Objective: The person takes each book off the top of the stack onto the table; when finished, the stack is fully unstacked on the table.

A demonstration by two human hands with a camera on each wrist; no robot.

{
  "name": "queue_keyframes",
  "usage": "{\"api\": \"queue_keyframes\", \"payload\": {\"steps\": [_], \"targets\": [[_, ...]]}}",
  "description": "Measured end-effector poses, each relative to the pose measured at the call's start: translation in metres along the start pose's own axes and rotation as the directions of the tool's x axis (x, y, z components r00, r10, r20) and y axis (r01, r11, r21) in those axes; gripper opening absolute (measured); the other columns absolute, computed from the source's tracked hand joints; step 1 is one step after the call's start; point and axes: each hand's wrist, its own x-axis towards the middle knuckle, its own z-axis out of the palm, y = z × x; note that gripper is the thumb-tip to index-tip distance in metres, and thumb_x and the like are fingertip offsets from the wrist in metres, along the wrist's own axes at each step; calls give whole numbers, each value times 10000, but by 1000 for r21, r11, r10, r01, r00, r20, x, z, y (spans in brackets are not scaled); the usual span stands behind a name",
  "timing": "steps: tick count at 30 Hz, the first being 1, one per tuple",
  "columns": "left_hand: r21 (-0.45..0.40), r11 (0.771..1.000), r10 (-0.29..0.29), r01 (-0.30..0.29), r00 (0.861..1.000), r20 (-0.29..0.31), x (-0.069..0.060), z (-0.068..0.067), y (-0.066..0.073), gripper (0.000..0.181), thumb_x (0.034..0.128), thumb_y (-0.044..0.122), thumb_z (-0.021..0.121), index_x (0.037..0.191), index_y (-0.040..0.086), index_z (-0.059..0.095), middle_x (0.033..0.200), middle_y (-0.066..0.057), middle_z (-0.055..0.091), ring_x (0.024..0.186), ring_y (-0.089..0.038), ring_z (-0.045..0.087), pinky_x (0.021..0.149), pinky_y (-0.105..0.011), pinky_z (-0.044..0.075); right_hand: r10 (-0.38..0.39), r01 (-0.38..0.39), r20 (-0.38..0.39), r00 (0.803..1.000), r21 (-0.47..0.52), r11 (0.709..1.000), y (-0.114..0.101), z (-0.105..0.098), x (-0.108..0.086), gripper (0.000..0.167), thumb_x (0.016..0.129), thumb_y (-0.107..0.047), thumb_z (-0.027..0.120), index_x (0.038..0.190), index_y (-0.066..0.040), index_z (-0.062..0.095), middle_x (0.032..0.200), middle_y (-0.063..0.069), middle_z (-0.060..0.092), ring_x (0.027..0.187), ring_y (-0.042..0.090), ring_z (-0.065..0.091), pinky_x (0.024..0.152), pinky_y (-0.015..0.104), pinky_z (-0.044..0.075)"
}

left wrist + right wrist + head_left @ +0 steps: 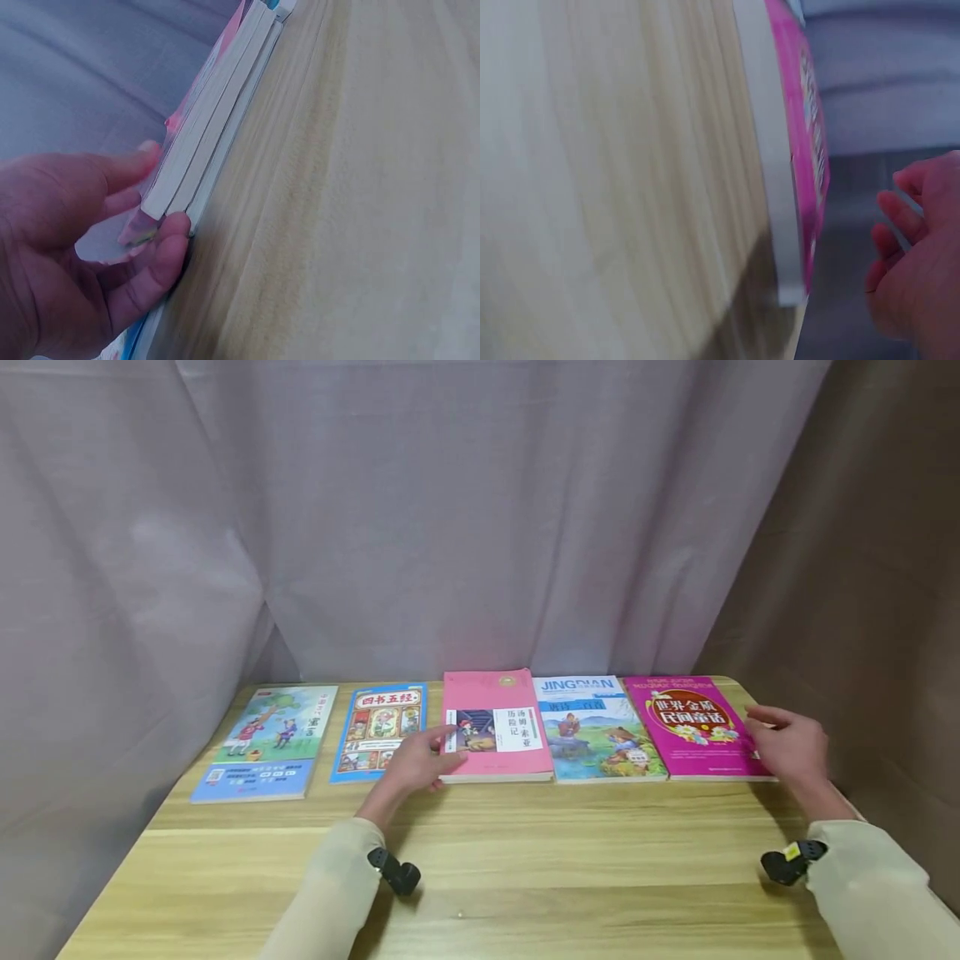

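Note:
My left hand (422,762) is at the left edge of a pink book (487,692). In the left wrist view the thumb lies by its cover and curled fingertips (174,229) touch the lower corner of the layered page edges (214,112), so the hand pinches the edge. My right hand (795,750) hovers by the right side of a magenta book (701,760). In the right wrist view a gap separates its loosely bent fingers from that book (799,165). Between these two books lies a book with a blue landscape cover (596,727).
Further left lie a blue-bordered book (384,727) and a green and blue book (262,743), slightly angled. All the books form a row along the back of the wooden table (525,868). Grey curtains (450,527) hang behind, and a brown cloth (862,568) hangs at the right.

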Motion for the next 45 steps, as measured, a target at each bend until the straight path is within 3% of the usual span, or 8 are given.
{"api": "queue_keyframes", "payload": {"steps": [9,18,22,25,30,36,40,45], "targets": [[26,999,-45,45,999,11,3,-2,5,691,954,292,804,1576,195,518,1129,-194,725,549,-171,627,496,-259,559,-204,205,-48,978,28,978,-35,29,-18,452,1082,-349,565,1375,-30,694,1335,268,676,1063,246,536,732,224,410],[2,996,-89,89,996,22,5,-7,5,711,934,220,826,1575,179,521,898,-145,691,515,-148,612,504,-263,580,-355,343,125,927,108,933,-74,65,-46,392,1052,-295,665,1323,-20,729,1370,246,687,1150,267,611,742,86,473],[-13,996,-87,88,996,35,4,-10,5,731,924,181,830,1580,160,509,857,-136,683,507,-142,601,510,-278,600,-379,352,208,902,157,923,-89,82,-58,363,1032,-239,698,1306,-4,733,1342,242,703,1028,192,652,733,150,537],[-17,995,-100,101,994,39,3,-12,5,728,921,172,832,1577,180,516,946,-201,695,513,-137,602,512,-274,601,-377,321,276,884,230,919,-98,94,-64,372,1026,-201,703,1320,27,711,1312,271,705,909,202,708,723,251,617],[-20,993,-117,118,993,19,1,-12,6,694,907,179,848,1541,195,568,1364,-354,583,518,-130,596,517,-270,589,-378,277,351,857,305,911,-111,110,-70,383,1017,-171,704,1331,49,695,1234,286,727,823,266,730,698,341,656],[-102,987,-122,124,992,22,1,-12,2,665,883,134,863,1499,165,614,1712,-284,243,575,-115,561,568,-287,625,-398,290,393,829,306,907,-123,129,-77,335,982,-155,747,1288,-18,749,1425,187,673,787,221,668,624,296,598],[-156,980,-123,126,992,28,0,-11,-1,685,875,97,859,1507,173,606,1733,-283,172,637,-129,575,595,-306,648,-402,315,427,810,262,912,-128,140,-83,346,965,-158,763,1288,-31,754,1522,181,595,1032,324,712,649,292,603],[-186,974,-125,127,992,22,-1,-12,-4,711,869,92,862,1521,175,590,1465,-327,500,643,-120,564,612,-317,659,-418,362,470,777,209,908,-132,151,-87,355,968,-184,759,1297,-52,751,1578,214,510,1534,406,408,943,439,642]]}}
